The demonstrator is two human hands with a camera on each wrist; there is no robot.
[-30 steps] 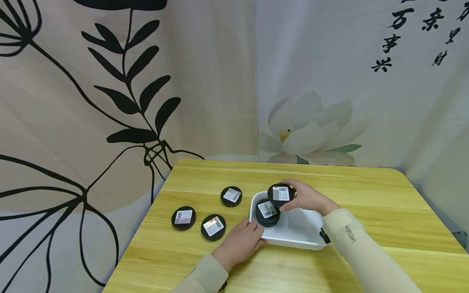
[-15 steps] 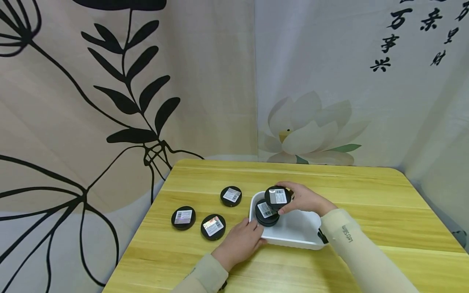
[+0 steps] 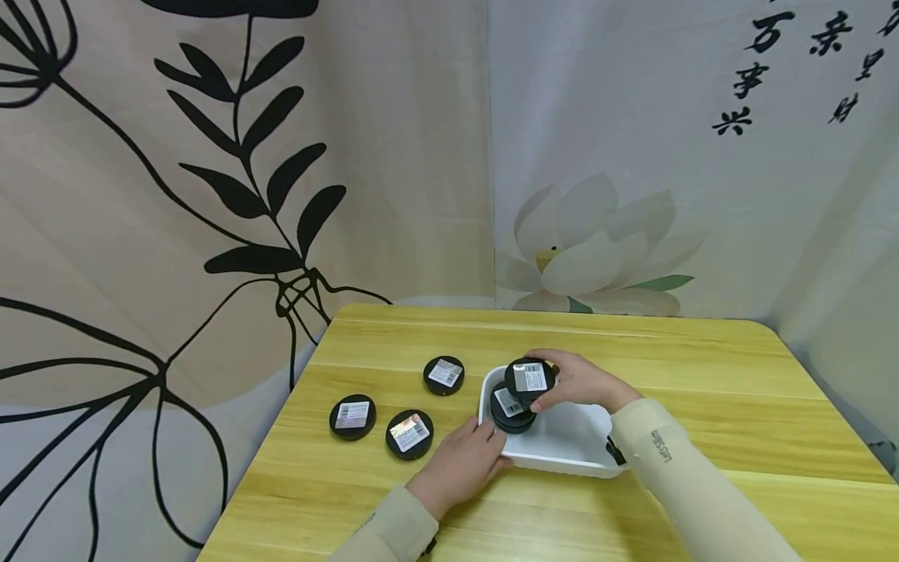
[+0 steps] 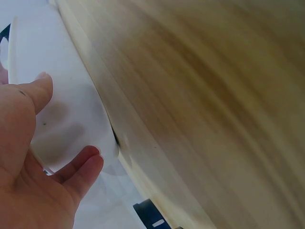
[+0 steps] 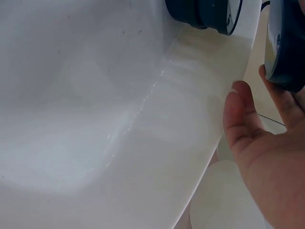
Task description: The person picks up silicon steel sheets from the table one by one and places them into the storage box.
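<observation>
My right hand (image 3: 583,381) grips a round black jar (image 3: 530,379) by its edge, above the left part of a white plastic tray (image 3: 569,437). A barcode label faces up on this jar. Just below and to its left, inside the tray, sits another black jar (image 3: 509,417), partly covered by the held one; whether it is one piece or a stack I cannot tell. In the right wrist view the held jar (image 5: 289,45) is at the upper right, beyond the tray wall. My left hand (image 3: 463,464) pinches the tray's near left corner, thumb and fingers on its outer walls (image 4: 62,95).
Left of the tray, three more labelled black jars lie apart on the wooden table (image 3: 702,499): a rear one (image 3: 444,375), a left one (image 3: 353,417) and a near one (image 3: 410,435). Printed curtains (image 3: 421,156) hang behind the table.
My right hand has carried the held jar slightly left and down, closer over the jar in the tray. The left hand, the tray and the three jars on the table stay put.
</observation>
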